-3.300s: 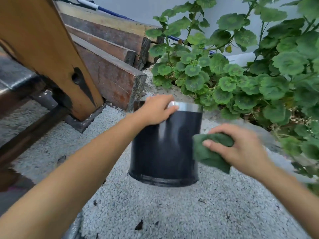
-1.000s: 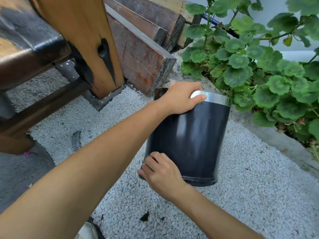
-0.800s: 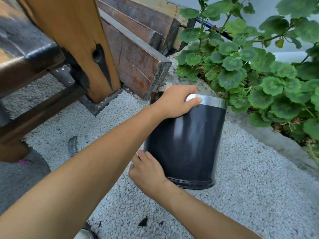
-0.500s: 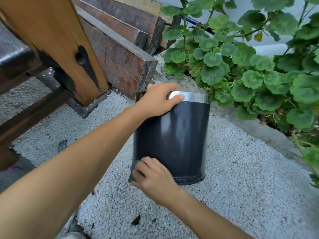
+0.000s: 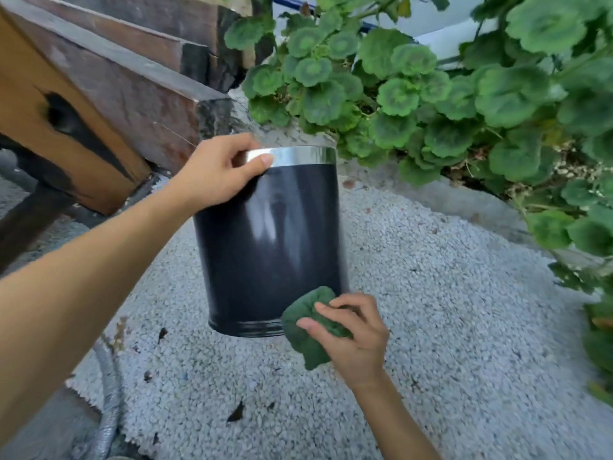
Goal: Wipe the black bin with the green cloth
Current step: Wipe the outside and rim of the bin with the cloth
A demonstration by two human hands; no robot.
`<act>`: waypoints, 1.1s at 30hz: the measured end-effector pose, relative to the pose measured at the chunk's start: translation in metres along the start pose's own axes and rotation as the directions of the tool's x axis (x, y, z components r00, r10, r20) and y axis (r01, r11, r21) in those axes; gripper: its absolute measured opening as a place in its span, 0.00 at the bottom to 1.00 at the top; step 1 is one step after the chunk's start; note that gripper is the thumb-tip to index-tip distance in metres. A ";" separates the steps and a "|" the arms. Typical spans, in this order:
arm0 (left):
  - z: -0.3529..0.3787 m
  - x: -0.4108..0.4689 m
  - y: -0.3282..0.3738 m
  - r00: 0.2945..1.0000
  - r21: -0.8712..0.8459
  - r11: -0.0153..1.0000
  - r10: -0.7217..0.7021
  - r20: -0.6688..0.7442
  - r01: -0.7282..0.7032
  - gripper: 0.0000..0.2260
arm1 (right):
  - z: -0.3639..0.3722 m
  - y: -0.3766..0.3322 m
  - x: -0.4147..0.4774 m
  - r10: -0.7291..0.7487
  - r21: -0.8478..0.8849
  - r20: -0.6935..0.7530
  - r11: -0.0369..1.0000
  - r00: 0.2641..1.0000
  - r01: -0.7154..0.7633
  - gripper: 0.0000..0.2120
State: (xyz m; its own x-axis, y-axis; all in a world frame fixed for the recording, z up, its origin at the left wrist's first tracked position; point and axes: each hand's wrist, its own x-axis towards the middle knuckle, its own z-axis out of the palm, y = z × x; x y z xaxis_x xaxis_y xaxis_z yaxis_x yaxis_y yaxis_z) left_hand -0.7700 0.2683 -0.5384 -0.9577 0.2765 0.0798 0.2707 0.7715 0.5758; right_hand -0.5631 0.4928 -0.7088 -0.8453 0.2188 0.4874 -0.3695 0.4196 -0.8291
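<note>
The black bin (image 5: 265, 247), a glossy cylinder with a silver band at its rim, is tilted slightly above the gravel. My left hand (image 5: 215, 174) grips the rim at the bin's upper left. My right hand (image 5: 351, 336) holds the bunched green cloth (image 5: 303, 330) against the lower right of the bin's wall, near its base. The inside of the bin is hidden.
Pale gravel ground (image 5: 447, 327) spreads under and around the bin. Stacked weathered timber beams (image 5: 132, 91) and an orange wooden post (image 5: 49, 127) stand at the left. A leafy green plant (image 5: 447, 104) fills the right and back, behind a concrete kerb (image 5: 447, 197).
My right hand with the cloth has swept from the bin's lower left side round to its lower right. My left hand keeps its grip on the rim.
</note>
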 end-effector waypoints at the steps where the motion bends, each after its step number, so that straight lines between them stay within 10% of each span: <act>1: 0.001 0.000 0.001 1.000 0.010 1.000 0.004 -0.004 -0.004 0.11 | -0.005 0.003 -0.003 0.143 0.051 -0.064 0.989 0.988 -0.139 0.14; 4: 0.004 0.002 0.000 1.000 0.030 0.999 0.011 -0.018 -0.010 0.10 | -0.012 0.013 -0.005 0.553 0.234 -0.165 0.826 0.816 -0.513 0.15; 9: 0.007 0.004 0.009 1.000 0.026 1.000 0.017 0.010 -0.017 0.12 | -0.002 0.055 0.008 0.808 0.184 -0.111 0.588 0.578 -0.787 0.21; 16: 0.007 0.003 0.010 1.000 0.009 1.000 0.007 -0.007 -0.007 0.12 | -0.001 0.042 0.007 0.814 0.072 -0.179 0.571 0.553 -0.818 0.15; 26: 0.005 0.001 0.012 1.000 0.027 1.000 -0.010 0.014 0.009 0.13 | -0.003 -0.044 -0.010 0.364 -0.084 -0.083 0.925 0.928 -0.371 0.16; 33: -0.016 -0.072 0.046 0.992 0.018 0.997 0.073 0.105 -0.075 0.12 | -0.056 -0.061 0.024 0.810 0.335 0.181 0.482 0.558 -0.809 0.17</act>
State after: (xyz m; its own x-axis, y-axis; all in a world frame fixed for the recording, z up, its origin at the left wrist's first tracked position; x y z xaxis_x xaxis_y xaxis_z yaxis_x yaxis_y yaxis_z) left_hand -0.6903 0.2741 -0.5045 -0.9198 0.3908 0.0352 0.3436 0.7588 0.5534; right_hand -0.5391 0.5213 -0.6312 -0.8406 0.3021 -0.4495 0.3767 -0.2702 -0.8861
